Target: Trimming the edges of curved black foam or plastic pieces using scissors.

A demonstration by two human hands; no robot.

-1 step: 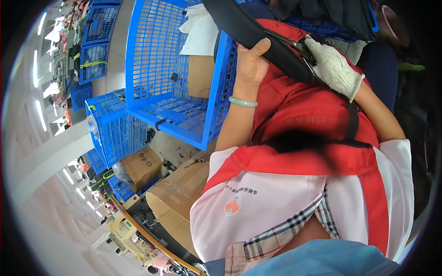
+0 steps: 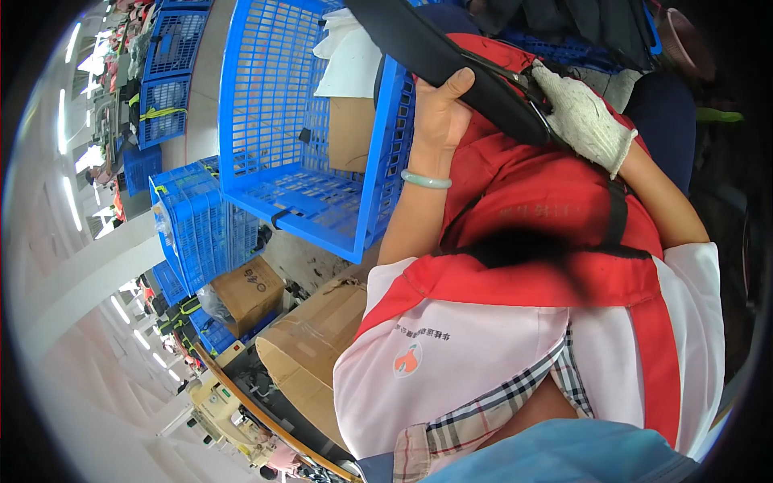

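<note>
Black padded strip [image 2: 415, 44]: clasped in bare left hand [image 2: 441, 117], slanting over red apron [image 2: 515, 177], lower end beside gloved right hand [image 2: 584, 119] and dark metal tool [image 2: 503, 72]; cannot tell right hand's grip.

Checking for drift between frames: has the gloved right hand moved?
No visible movement: the gloved right hand keeps the same place relative to the blue crate, so there's no direction to report.
</note>
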